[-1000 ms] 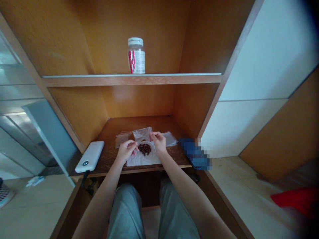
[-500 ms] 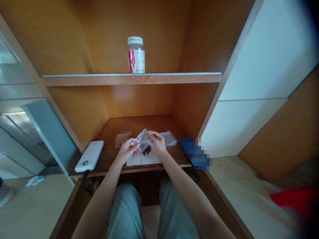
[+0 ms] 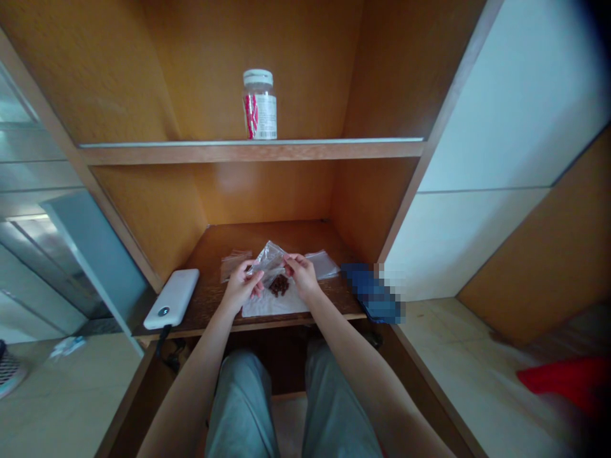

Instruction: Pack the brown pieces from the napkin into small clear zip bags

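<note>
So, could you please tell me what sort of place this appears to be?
Probably a room in a home: a built-in wooden shelf unit used as a desk, a labelled jar on its shelf, and a white power bank.

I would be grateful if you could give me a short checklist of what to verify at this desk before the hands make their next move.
1. Left hand and right hand both pinching the clear plastic bag: ok.
2. Bag's mouth open: cannot tell.
3. Dark brown pieces heaped on the white paper, under the bag: ok.
4. Any pieces inside the bag: cannot tell.
5. Flat plastic bag lying beyond the right hand, untouched: ok.
6. White power bank lying apart from the hands: ok.
</note>
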`<state>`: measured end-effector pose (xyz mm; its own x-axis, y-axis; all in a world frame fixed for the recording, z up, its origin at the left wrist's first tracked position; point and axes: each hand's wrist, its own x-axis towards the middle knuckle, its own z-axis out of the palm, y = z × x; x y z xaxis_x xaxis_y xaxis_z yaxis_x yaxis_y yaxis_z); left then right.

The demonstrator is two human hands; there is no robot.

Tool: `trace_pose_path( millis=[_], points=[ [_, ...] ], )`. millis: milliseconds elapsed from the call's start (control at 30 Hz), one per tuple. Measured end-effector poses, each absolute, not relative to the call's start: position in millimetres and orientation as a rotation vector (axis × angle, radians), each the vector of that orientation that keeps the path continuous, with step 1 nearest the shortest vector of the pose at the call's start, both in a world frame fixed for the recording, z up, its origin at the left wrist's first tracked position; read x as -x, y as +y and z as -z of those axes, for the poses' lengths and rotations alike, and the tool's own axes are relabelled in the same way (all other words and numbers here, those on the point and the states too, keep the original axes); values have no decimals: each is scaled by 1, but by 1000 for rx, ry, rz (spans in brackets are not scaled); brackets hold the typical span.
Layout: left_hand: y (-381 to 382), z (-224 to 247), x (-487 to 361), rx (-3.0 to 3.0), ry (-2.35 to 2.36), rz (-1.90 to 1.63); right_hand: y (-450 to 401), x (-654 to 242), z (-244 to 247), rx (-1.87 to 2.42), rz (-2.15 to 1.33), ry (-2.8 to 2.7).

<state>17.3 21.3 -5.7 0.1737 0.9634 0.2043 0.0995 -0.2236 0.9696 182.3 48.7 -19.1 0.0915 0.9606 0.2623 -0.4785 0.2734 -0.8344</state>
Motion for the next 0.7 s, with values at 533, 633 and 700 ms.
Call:
trace_pose_path(
  millis=[533,633,700],
  points=[
    [19,3,-18,-1513,1082,-1267,40,-177,16,625,-1357,-1068],
    [19,3,-18,-1496,1066,-1316,39,-178,15,625,-1333,-1096],
    [19,2,-17,-1487,1065,-1350,38,-178,14,631,-1344,-1102]
  ],
)
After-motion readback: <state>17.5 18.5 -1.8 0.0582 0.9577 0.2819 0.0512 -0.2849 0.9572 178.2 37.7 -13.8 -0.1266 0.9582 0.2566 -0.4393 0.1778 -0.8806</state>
